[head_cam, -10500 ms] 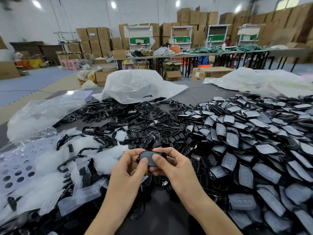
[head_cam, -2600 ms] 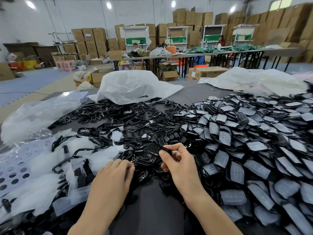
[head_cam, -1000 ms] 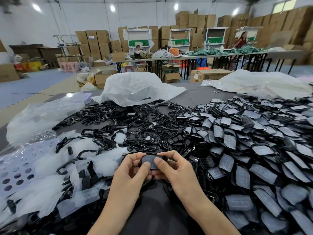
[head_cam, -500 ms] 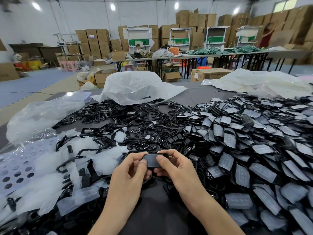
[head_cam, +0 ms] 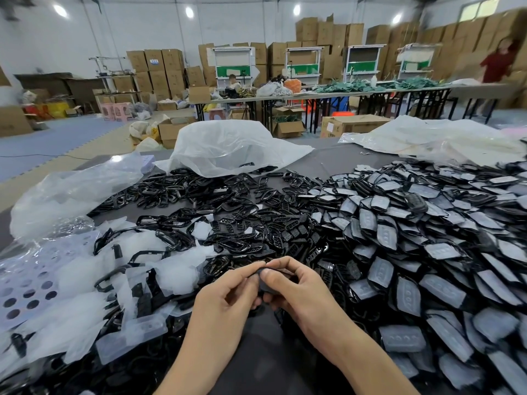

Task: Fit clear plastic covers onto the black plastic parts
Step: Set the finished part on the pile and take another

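My left hand (head_cam: 228, 295) and my right hand (head_cam: 296, 286) meet at the centre front and together pinch one black plastic part with its clear cover (head_cam: 263, 283); the fingers hide most of it. Bare black parts (head_cam: 242, 223) lie heaped just beyond my hands. A big pile of covered parts (head_cam: 413, 252) spreads over the right side. Loose clear covers (head_cam: 128, 332) lie among black frames at the left.
The dark table (head_cam: 256, 366) shows between my forearms. A white plastic bag (head_cam: 228, 149) sits at the back centre, another plastic sheet (head_cam: 427, 135) at the back right, a crumpled clear bag (head_cam: 71, 192) at the left. Cardboard boxes and work tables fill the room behind.
Over the last second my hands have closed in on the part, and my thumbs and fingertips now cover it more. At 2.6 s ago my hands were apart over the pile.
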`<state>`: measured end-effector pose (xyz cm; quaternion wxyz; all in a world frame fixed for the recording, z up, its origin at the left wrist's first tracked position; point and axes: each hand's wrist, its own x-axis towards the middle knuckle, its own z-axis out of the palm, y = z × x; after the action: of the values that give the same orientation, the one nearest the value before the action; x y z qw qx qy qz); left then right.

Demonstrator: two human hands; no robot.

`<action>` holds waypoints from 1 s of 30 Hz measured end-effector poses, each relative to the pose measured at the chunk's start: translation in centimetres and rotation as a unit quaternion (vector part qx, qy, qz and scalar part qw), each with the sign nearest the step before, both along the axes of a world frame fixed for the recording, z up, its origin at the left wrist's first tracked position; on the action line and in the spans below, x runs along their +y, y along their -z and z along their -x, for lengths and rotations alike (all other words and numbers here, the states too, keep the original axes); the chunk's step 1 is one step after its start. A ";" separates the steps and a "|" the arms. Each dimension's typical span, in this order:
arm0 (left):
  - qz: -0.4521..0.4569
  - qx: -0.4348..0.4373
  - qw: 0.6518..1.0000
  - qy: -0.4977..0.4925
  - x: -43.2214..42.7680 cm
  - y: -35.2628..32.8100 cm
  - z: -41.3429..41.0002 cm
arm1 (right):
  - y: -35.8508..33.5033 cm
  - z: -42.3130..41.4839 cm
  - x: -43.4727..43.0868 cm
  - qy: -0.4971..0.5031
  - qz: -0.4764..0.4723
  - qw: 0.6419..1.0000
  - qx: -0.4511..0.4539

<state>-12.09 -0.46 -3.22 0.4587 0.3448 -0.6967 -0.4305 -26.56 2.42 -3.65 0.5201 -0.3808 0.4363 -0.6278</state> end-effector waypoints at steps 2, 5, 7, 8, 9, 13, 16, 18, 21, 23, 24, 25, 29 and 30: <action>0.023 -0.019 1.000 -0.002 0.1 0.0 -0.1 | -0.2 -0.1 0.2 0.005 -0.001 1.000 0.016; 0.073 -0.054 0.996 -0.005 0.1 0.0 -0.1 | -0.4 -0.2 0.4 0.007 0.001 1.000 0.025; 0.124 -0.083 0.989 -0.013 0.3 0.0 0.0 | -0.5 -0.2 0.5 0.025 0.008 0.999 0.041; 0.148 -0.098 0.984 -0.022 0.5 0.0 -0.1 | -0.5 -0.2 0.6 0.041 0.012 0.998 0.052; 0.169 -0.112 0.979 -0.032 0.6 0.0 -0.1 | -0.5 0.0 0.6 0.057 0.016 0.997 0.057; 0.270 -0.215 0.938 -0.022 1.0 0.2 -0.4 | -0.4 0.6 0.3 0.099 0.030 0.994 0.041; 0.325 -0.283 0.902 -0.014 1.2 -0.1 -0.4 | -0.3 0.7 0.1 0.110 0.040 0.993 0.017; 0.331 -0.286 0.899 -0.002 1.4 -0.3 -0.2 | -0.3 0.7 0.0 0.115 0.042 0.992 0.014; 0.339 -0.295 0.893 0.032 1.8 -0.2 0.1 | -0.3 0.9 0.0 0.119 0.033 0.992 0.008; 0.325 -0.292 0.898 0.055 2.0 0.1 0.2 | -0.3 1.0 0.0 0.110 0.028 0.993 -0.009; 0.313 -0.290 0.903 0.060 2.1 0.2 0.3 | -0.3 1.1 0.0 0.110 0.025 0.994 -0.013; 0.305 -0.287 0.906 0.061 2.1 0.2 0.3 | -0.4 1.1 0.0 0.110 0.023 0.994 -0.016; 0.302 -0.266 0.914 0.049 2.2 -0.2 0.2 | -0.7 1.1 0.0 0.111 0.021 0.993 -0.033; 0.301 -0.256 0.917 0.041 2.2 -0.4 0.2 | -0.7 1.1 0.0 0.112 0.020 0.993 -0.033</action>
<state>-12.28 1.73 -2.78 0.3284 0.2600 -0.9007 -0.1154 -27.67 2.38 -2.99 0.4531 -0.3188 0.4462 -0.7028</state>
